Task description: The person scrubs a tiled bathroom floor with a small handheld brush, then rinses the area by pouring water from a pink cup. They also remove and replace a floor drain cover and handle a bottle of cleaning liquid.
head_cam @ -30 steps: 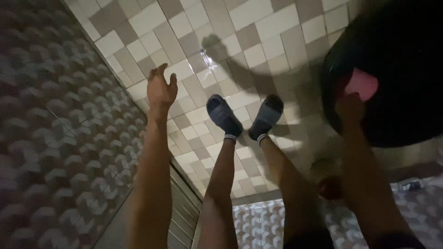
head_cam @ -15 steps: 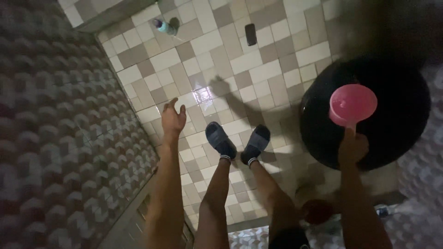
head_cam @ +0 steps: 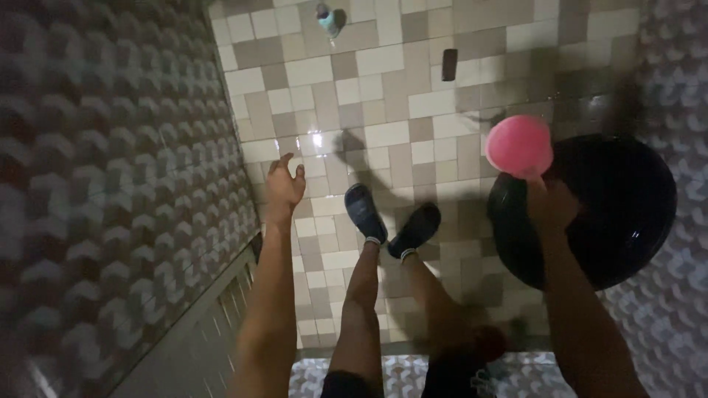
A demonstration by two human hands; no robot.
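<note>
My right hand (head_cam: 549, 205) grips the handle of a pink plastic scoop (head_cam: 518, 146), held up over the left rim of a large black water barrel (head_cam: 612, 214) at the right. My left hand (head_cam: 284, 184) is stretched out forward with fingers apart, holding nothing, above the tiled floor and close to the patterned wall. My two legs stand between the arms, feet in dark blue slippers (head_cam: 366, 213) on the floor.
Beige and brown floor tiles (head_cam: 383, 96) look wet and shiny. A patterned tiled wall (head_cam: 110, 184) runs along the left, another at the right. A small bottle (head_cam: 327, 20) and a dark flat object (head_cam: 449, 65) lie on the far floor. A red object (head_cam: 490, 343) sits near my right leg.
My right hand has lifted the pink scoop out of the barrel and moved it left to the barrel's rim. The view tilted, showing more far floor. My left hand stays stretched out and open.
</note>
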